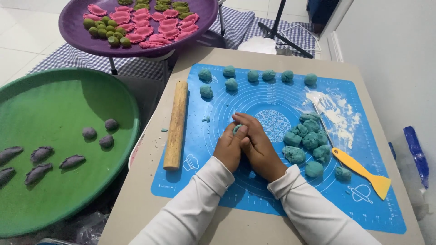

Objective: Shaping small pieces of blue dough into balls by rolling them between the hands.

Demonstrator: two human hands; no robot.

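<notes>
My left hand [228, 147] and my right hand [260, 145] are pressed together over the middle of a blue baking mat [227, 190]. Between the palms sits a small piece of teal dough [236, 129], mostly hidden. A pile of rough teal dough chunks [309, 140] lies just right of my right hand. Several smooth teal dough balls [254, 76] are lined up along the mat's far edge. Both arms wear white sleeves.
A wooden rolling pin [176, 124] lies at the mat's left edge. A yellow scraper [361, 171] and spilled flour [336, 113] are to the right. A green tray [54, 190] holds purple dumplings and balls; a purple tray [77, 36] holds pink dumplings and green balls.
</notes>
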